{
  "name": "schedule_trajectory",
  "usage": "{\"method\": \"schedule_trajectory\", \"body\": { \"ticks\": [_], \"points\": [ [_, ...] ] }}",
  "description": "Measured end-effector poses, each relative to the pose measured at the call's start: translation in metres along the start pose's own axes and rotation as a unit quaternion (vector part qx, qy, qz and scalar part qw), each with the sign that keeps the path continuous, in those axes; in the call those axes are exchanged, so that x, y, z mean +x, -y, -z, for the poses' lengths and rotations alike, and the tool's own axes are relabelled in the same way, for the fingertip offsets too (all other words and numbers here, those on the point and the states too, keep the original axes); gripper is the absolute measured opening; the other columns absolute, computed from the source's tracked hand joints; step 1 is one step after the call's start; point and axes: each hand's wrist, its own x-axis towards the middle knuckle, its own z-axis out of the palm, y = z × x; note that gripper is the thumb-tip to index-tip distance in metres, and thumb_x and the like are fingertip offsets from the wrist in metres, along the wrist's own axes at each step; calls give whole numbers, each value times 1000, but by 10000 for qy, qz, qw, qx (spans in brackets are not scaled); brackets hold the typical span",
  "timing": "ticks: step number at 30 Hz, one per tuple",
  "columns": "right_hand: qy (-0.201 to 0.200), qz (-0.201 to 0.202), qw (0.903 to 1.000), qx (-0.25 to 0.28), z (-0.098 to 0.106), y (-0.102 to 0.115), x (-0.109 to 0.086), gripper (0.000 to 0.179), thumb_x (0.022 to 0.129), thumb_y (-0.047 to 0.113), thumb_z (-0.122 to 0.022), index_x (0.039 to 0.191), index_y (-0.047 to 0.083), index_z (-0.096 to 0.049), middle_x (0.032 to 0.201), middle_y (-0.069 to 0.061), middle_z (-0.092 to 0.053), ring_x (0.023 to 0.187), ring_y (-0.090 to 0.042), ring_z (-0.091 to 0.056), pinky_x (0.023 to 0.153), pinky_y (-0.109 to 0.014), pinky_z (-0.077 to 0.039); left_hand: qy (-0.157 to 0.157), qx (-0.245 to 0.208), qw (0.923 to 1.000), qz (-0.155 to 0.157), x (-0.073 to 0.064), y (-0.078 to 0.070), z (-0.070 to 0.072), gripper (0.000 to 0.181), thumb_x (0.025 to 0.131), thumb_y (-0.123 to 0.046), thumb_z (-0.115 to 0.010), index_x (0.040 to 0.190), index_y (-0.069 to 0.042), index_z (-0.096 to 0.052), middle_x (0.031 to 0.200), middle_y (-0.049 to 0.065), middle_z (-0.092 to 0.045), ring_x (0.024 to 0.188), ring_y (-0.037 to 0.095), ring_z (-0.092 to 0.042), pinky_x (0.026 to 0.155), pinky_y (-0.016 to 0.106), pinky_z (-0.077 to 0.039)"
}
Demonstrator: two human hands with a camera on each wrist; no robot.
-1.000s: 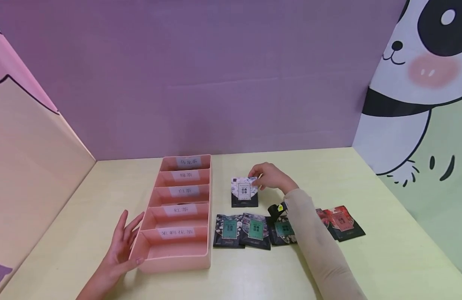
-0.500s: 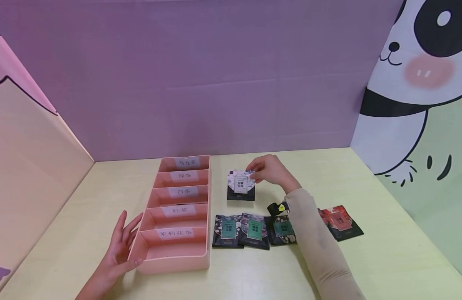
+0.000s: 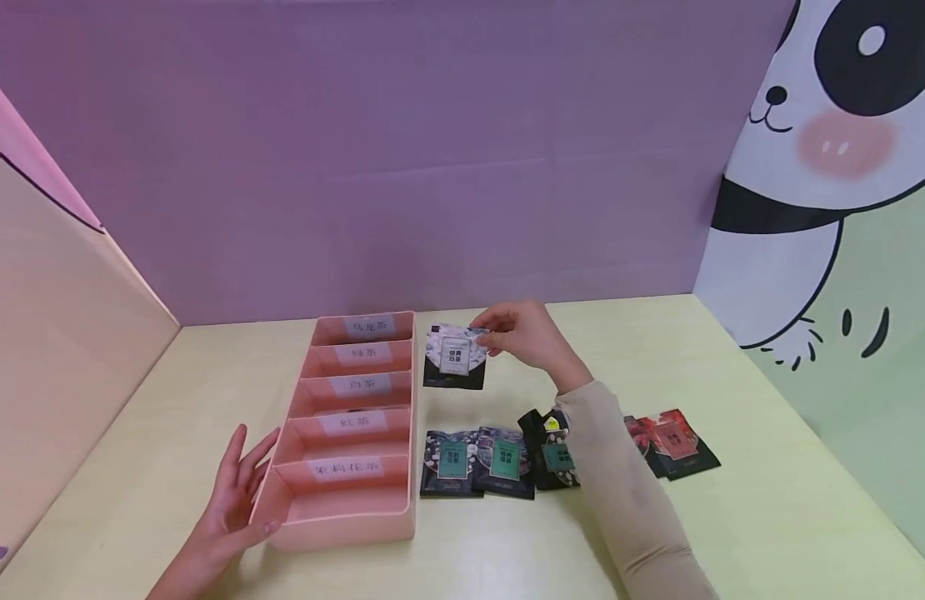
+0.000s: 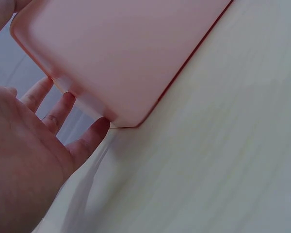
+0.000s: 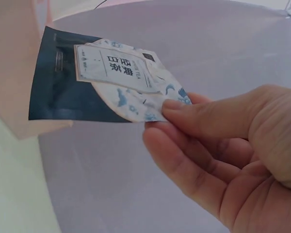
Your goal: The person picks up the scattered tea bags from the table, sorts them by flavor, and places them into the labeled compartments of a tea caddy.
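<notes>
My right hand (image 3: pixel 524 337) pinches a tea sachet (image 3: pixel 453 358) by its upper right corner, between thumb and fingers. Its white, blue-flowered top and dark lower part show closely in the right wrist view, where the sachet (image 5: pixel 111 73) points left from the fingertips. It hangs just to the right of a long pink divided box (image 3: pixel 342 527). At the box's near left corner is my left hand (image 3: pixel 230 508), its thumb over the front rim and its fingers spread along the side. The left wrist view has those fingertips (image 4: pixel 99 127) touching the box wall.
White labels with handwriting mark the box's compartments. Right of it lie dark sachets with green labels (image 3: pixel 502 460) in a row, one partly behind my sleeve (image 3: pixel 620 483). Farther right are overlapping red sachets (image 3: pixel 672 446). A purple wall (image 3: pixel 447 167) stands behind the table.
My right hand has raised the white-topped sachet and carried it left, close to the pink box. The left hand has stayed at the box's corner.
</notes>
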Motion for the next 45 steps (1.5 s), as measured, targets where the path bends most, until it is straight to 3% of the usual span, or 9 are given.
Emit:
{"method": "schedule_trajectory", "body": {
  "ticks": [8,14,19,28,34,42,45],
  "points": [
    [-83,500,9975,486,-15,20,7,17,88,-4,-71,105,-5,-73,96,-16,-72,72,-21,-70,67,-33,-59,-50,138,9999,10,2,1,-2,108,81,34,-41,157,-14,19,165,-1,-15,144,8,-27,107,20,-36],
    [267,717,9959,480,-39,30,18,15,89,-3,-70,104,-3,-73,95,-13,-72,71,-19,-69,68,-37,-59,-51,111,9999,-105,3,3,-2,107,83,32,-44,156,-13,20,164,-1,-16,145,9,-26,110,19,-31],
    [528,833,9945,345,-56,44,23,16,91,-2,-69,105,0,-73,97,-11,-72,73,-20,-68,65,-27,-55,-50,100,9999,-67,2,1,-3,106,85,29,-45,157,-15,19,165,-1,-15,145,8,-27,108,20,-34],
    [789,1278,9873,-522,-87,58,26,15,92,0,-68,106,3,-73,98,-9,-73,81,-13,-66,69,-16,-51,-225,211,9994,124,-1,0,-3,108,84,30,-46,157,-16,18,163,-4,-18,143,7,-28,108,19,-34],
    [890,1578,9802,-794,-104,59,24,14,91,-2,-68,104,2,-73,101,-9,-74,89,-15,-68,78,-14,-51,-159,163,9997,-52,-2,6,-1,109,81,33,-44,157,-14,18,163,-2,-19,143,8,-29,107,19,-35],
    [1152,2103,9603,-1424,-121,52,23,10,94,2,-66,100,5,-73,98,-5,-74,84,-9,-65,79,-11,-49,-120,168,9996,-195,-3,8,0,108,80,33,-44,157,-12,17,164,0,-19,144,9,-29,107,19,-34],
    [1255,2133,9575,-1484,-124,51,23,10,95,3,-64,100,6,-72,97,-4,-73,84,-9,-66,81,-10,-48,-188,191,9996,-65,-2,6,-1,109,80,33,-44,157,-13,19,163,-2,-20,144,8,-29,108,19,-34]
  ]
}}
